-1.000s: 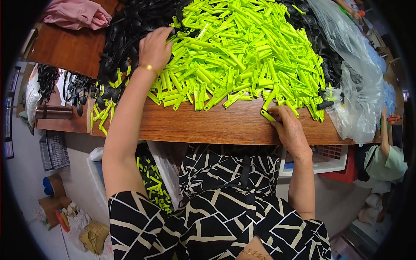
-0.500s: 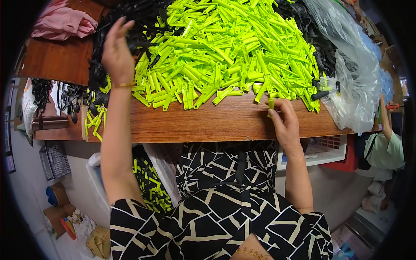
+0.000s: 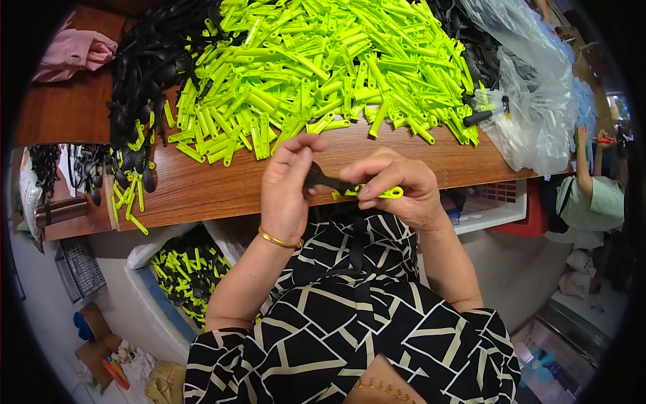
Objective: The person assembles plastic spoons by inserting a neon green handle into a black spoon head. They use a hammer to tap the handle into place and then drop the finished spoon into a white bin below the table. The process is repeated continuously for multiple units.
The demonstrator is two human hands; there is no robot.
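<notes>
Close together over the table's front edge, my two hands bring a black part and a green one into contact. My left hand (image 3: 286, 192) is closed around the wide end of a black plastic piece (image 3: 327, 179) with a narrow stem pointing right. Between the thumb and fingers of my right hand (image 3: 407, 185) is a bright yellow-green plastic handle (image 3: 391, 193) with a hole in its end. The stem lies against the handle; my fingers hide how far they fit together. Beyond my hands spreads a large heap of matching green handles (image 3: 296, 74).
Black plastic pieces (image 3: 145, 67) are heaped left of the handles on the wooden table (image 3: 222, 192). Below left stands a bin (image 3: 158, 303) holding black-and-green pieces. Clear plastic sheeting (image 3: 531, 114) lies at right, a pink cloth (image 3: 77, 54) far left. Another person (image 3: 592, 202) is at far right.
My left hand has come back from the black heap to the middle, now with a black piece. My right hand has moved left to meet it, still holding the handle. The view has shifted slightly.
</notes>
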